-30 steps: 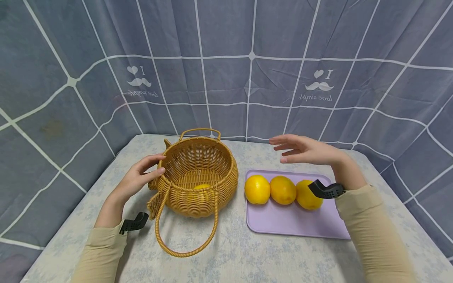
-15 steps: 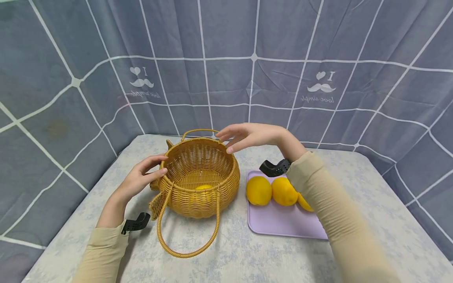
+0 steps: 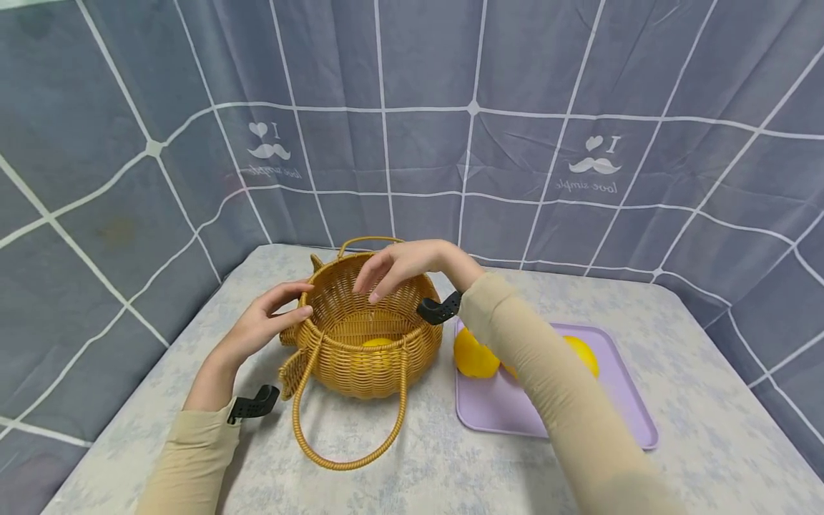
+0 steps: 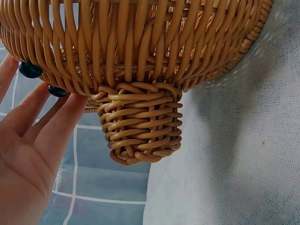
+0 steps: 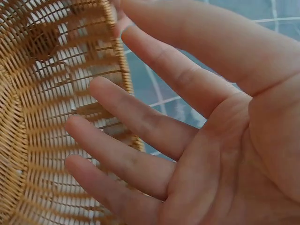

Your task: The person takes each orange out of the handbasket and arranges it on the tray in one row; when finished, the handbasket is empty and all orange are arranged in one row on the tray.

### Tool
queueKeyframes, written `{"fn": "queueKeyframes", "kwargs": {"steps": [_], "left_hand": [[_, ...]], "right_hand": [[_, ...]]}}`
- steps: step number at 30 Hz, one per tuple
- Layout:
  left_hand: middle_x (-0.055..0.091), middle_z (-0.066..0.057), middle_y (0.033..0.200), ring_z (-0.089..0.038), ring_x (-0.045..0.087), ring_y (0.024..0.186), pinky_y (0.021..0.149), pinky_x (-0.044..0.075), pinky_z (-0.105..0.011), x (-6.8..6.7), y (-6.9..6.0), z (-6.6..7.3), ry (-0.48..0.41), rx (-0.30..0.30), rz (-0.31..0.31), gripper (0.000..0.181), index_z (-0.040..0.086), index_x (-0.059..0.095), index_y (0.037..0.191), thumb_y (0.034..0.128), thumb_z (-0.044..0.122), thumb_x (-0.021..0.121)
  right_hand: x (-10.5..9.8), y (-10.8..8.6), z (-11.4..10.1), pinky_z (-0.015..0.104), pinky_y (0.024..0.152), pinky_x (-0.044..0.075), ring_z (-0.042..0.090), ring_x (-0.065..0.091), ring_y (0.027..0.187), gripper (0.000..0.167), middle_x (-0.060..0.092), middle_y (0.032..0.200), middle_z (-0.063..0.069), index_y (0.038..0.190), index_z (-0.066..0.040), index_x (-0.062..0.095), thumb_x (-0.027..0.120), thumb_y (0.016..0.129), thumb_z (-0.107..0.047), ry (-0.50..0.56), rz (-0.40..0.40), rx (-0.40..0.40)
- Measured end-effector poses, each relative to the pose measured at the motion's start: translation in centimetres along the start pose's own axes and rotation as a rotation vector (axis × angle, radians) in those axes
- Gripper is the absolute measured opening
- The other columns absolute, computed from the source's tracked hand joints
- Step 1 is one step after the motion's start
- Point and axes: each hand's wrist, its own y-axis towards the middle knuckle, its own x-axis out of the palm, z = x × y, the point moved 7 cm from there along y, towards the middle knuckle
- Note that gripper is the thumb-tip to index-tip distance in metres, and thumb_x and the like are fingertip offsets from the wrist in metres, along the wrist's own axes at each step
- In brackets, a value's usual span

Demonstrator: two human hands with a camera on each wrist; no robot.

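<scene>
A round wicker basket point(image 3: 367, 368) stands on the table with a yellow lemon point(image 3: 377, 342) inside. My left hand point(image 3: 256, 323) rests at the basket's left rim, fingertips and thumb touching it. In the left wrist view, its fingers point(image 4: 56, 131) lie fairly straight against the wickerwork, near two dark bead eyes. My right hand point(image 3: 404, 266) hovers over the basket's opening with nothing in it. Its fingers point(image 5: 126, 108) are spread and slightly bent in the right wrist view. More lemons point(image 3: 475, 355) lie on a purple tray point(image 3: 498, 413), partly hidden by the right sleeve.
One handle point(image 3: 347, 466) of the basket hangs down toward me onto the table point(image 3: 450, 479); the other handle point(image 3: 367, 238) stands at the back. A grey-blue gridded curtain point(image 3: 425, 143) encloses the table behind and on both sides.
My right hand has moved left from above the tray to over the basket, its forearm now crossing the lemons. The left hand has stayed at the basket's rim. The view has shifted slightly.
</scene>
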Motion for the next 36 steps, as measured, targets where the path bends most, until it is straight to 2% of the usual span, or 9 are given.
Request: {"fn": "queueKeyframes", "kwargs": {"steps": [6,12,15,20,24,27,36], "left_hand": [[0.041,-0.009,0.142,-0.023,0.035,0.131,0.101,0.034,-0.045,0.0,0.1,0.0,-0.004,-0.009,-0.004,0.041,0.007,0.051,0.131,0.0933,0.019,0.061],[0.039,-0.007,0.144,-0.025,0.033,0.132,0.100,0.033,-0.045,0.2,0.1,0.0,-0.018,-0.031,-0.017,0.042,0.009,0.050,0.132,0.0933,0.022,0.061],[0.038,-0.007,0.145,-0.026,0.032,0.133,0.101,0.032,-0.048,0.2,0.0,0.0,-0.025,-0.030,-0.017,0.042,0.008,0.050,0.132,0.0932,0.021,0.061],[0.038,-0.010,0.144,-0.029,0.032,0.132,0.101,0.031,-0.051,0.1,-0.1,0.1,-0.020,-0.011,-0.006,0.040,0.007,0.051,0.131,0.0933,0.018,0.060],[0.038,-0.012,0.143,-0.031,0.032,0.132,0.101,0.031,-0.052,0.1,-0.2,0.2,-0.012,-0.004,-0.009,0.041,0.006,0.050,0.131,0.0936,0.017,0.060],[0.038,-0.011,0.144,-0.031,0.031,0.133,0.100,0.032,-0.052,0.2,-0.2,0.1,-0.011,-0.016,-0.016,0.041,0.006,0.049,0.132,0.0941,0.018,0.059],[0.036,-0.009,0.144,-0.030,0.028,0.135,0.101,0.032,-0.053,0.3,-0.2,-0.1,-0.021,-0.040,-0.027,0.044,0.008,0.048,0.134,0.0938,0.023,0.060]], "right_hand": [[0.9,2.3,1.2,0.028,0.085,0.048,0.013,0.058,0.096,0.034,0.063,0.112,0.006,0.116,-0.002,0.063,0.070,0.085,-0.014,0.040,-0.042,0.066],[1.9,3.3,2.5,0.024,0.075,0.047,0.009,0.053,0.081,0.030,0.063,0.100,0.005,0.109,0.001,0.065,0.072,0.083,-0.010,0.064,-0.104,0.128],[2.5,3.8,2.9,0.023,0.068,0.042,0.008,0.047,0.073,0.030,0.061,0.091,0.003,0.109,0.005,0.063,0.071,0.083,-0.007,0.062,-0.140,0.126],[3.4,4.7,3.7,0.022,0.072,0.045,0.008,0.050,0.076,0.025,0.063,0.092,0.002,0.106,0.004,0.064,0.070,0.083,-0.003,0.091,-0.178,0.116],[4.0,5.2,4.5,0.023,0.069,0.045,0.008,0.051,0.074,0.020,0.064,0.091,0.002,0.101,0.000,0.066,0.071,0.082,-0.004,0.116,-0.189,0.125],[4.3,5.2,4.9,0.023,0.066,0.045,0.008,0.051,0.072,0.020,0.065,0.088,0.000,0.099,-0.003,0.068,0.074,0.080,-0.006,0.090,-0.192,0.132],[4.6,4.8,5.7,0.029,0.076,0.050,0.014,0.059,0.081,0.026,0.065,0.098,0.005,0.102,-0.002,0.068,0.076,0.078,-0.007,0.034,-0.223,0.155]]}}
